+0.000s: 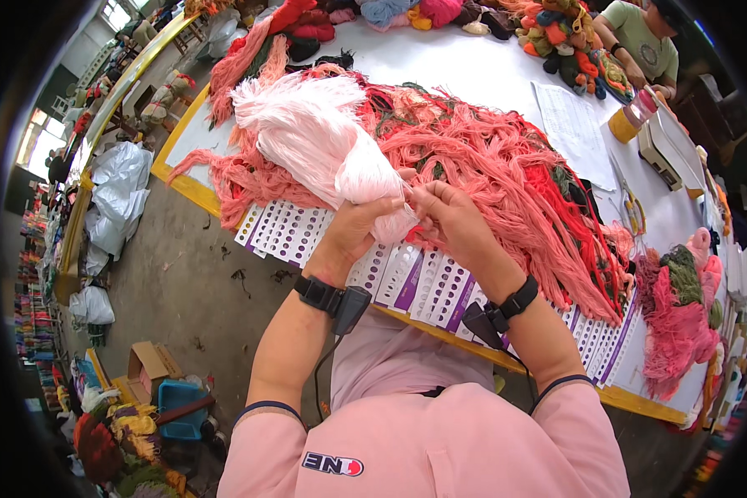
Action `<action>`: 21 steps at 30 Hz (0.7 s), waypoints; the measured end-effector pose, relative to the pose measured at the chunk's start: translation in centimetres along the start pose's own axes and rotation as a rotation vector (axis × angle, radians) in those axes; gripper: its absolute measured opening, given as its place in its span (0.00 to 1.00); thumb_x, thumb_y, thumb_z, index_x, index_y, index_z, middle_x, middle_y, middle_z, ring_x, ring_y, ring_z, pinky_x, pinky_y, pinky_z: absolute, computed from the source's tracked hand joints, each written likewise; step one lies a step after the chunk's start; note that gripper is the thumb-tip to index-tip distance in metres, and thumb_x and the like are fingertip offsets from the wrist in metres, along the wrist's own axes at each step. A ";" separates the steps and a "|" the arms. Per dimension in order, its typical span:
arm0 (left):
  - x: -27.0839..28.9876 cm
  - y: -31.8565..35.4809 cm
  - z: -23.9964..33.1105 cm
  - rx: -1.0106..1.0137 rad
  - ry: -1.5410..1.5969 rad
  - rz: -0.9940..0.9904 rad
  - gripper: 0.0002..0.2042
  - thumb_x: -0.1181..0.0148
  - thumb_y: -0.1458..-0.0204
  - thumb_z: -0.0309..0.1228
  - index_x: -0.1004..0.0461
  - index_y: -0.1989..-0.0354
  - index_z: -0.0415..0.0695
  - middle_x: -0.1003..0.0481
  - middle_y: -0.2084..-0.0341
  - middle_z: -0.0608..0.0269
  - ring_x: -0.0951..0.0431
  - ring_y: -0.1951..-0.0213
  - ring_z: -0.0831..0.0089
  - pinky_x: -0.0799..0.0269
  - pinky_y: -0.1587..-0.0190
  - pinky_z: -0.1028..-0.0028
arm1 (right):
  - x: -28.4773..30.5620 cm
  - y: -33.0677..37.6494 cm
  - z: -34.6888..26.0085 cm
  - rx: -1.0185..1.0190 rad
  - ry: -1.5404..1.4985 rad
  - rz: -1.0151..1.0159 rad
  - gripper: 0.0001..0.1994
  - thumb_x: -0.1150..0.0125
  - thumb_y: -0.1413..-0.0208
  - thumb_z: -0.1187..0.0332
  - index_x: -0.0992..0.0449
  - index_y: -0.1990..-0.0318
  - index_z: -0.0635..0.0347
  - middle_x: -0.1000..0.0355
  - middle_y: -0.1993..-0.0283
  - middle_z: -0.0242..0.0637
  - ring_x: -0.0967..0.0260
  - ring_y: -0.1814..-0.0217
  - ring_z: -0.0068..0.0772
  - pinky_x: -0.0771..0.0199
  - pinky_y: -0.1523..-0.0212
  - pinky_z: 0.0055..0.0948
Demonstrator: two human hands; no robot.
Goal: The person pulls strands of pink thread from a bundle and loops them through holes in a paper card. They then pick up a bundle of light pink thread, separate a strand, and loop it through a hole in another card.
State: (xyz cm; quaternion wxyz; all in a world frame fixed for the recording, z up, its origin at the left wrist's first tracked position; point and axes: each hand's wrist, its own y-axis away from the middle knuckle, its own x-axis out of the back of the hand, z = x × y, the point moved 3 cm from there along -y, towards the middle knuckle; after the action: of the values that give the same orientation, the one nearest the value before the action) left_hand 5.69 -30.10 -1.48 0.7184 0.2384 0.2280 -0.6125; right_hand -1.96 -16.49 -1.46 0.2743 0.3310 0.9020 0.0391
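My left hand [363,222] is closed round the near end of a pale pink skein of yarn [315,133], which fans out in loose strands toward the far left. Close beside it, my right hand [448,214] pinches at the skein's edge with thumb and forefinger; what lies between the fingertips is too small to make out. Beneath and beyond both hands spreads a big heap of coral pink yarn [490,174], with red and dark green strands mixed in. Punched cards [415,278] with rows of holes and purple bands line the table's near edge, partly under the yarn.
The white table [440,58] has a yellow edge. To the right lie scissors [633,212], paper sheets [573,133], a jar [631,116] and a pink and green yarn pile [681,307]. A person [643,41] is at the far right. A blue crate [183,407] stands on the floor.
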 end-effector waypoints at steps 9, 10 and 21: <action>0.5 -0.2 -0.3 0.016 -0.056 -0.033 0.27 0.40 0.48 0.21 0.38 0.38 0.33 0.26 0.52 0.55 0.24 0.50 0.68 0.27 0.46 0.68 | 0.3 -0.4 0.3 0.007 0.005 -0.012 0.03 0.41 0.40 0.70 0.27 0.63 0.59 0.30 0.67 0.24 0.39 0.71 0.10 0.38 0.73 0.14; 0.4 -0.3 -0.4 0.017 -0.056 -0.033 0.27 0.40 0.48 0.21 0.38 0.38 0.33 0.26 0.52 0.55 0.24 0.50 0.68 0.27 0.46 0.68 | 0.4 -0.7 0.3 -0.016 -0.004 0.013 0.03 0.41 0.40 0.71 0.26 0.63 0.60 0.30 0.66 0.24 0.38 0.70 0.11 0.37 0.72 0.14; 0.5 -0.5 -0.7 0.039 -0.062 -0.013 0.25 0.41 0.48 0.19 0.35 0.39 0.35 0.26 0.49 0.57 0.25 0.48 0.70 0.28 0.46 0.71 | 0.6 -0.7 -0.4 -0.097 -0.080 -0.040 0.06 0.41 0.38 0.67 0.26 0.61 0.60 0.31 0.68 0.26 0.39 0.71 0.12 0.39 0.73 0.16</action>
State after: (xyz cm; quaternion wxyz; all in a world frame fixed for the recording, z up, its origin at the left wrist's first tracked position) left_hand 5.27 -30.13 -2.32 0.7162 0.2318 0.1950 -0.6287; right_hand -2.96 -16.61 -1.62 0.3267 0.3006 0.8938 0.0641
